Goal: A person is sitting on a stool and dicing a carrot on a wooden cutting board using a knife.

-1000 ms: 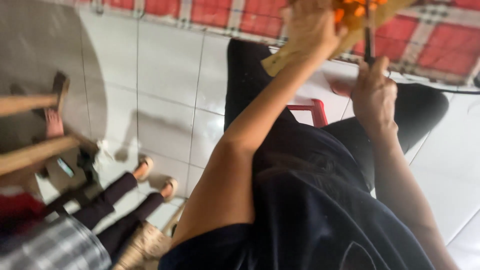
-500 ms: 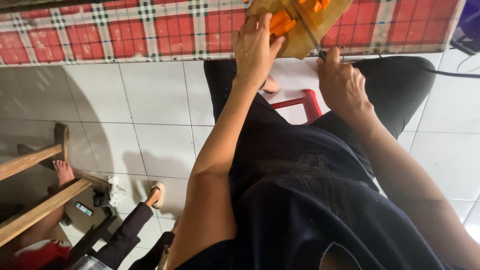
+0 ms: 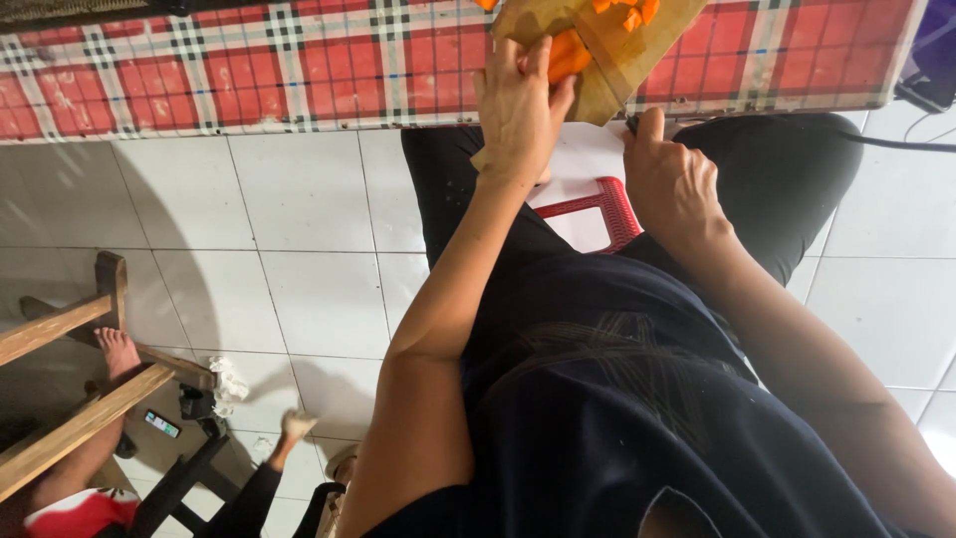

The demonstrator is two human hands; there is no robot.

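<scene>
Nearest the camera is the person's dark shirt, with both forearms reaching away toward the table. The right hand (image 3: 675, 179) is closed around a knife handle; only a dark bit of the handle shows and the blade (image 3: 602, 65) runs as a thin line up and to the left across the wooden cutting board (image 3: 652, 45). The left hand (image 3: 520, 100) lies a little farther out, fingers curled down on an orange carrot piece (image 3: 568, 55), pressing it to the board. The carrot lies just left of the blade, its long axis slanting up to the right. More cut orange pieces (image 3: 625, 12) sit beyond, at the frame's top edge. The board overhangs the edge of the red checked tablecloth (image 3: 249, 65), with a red plastic stool (image 3: 602, 204) below
</scene>
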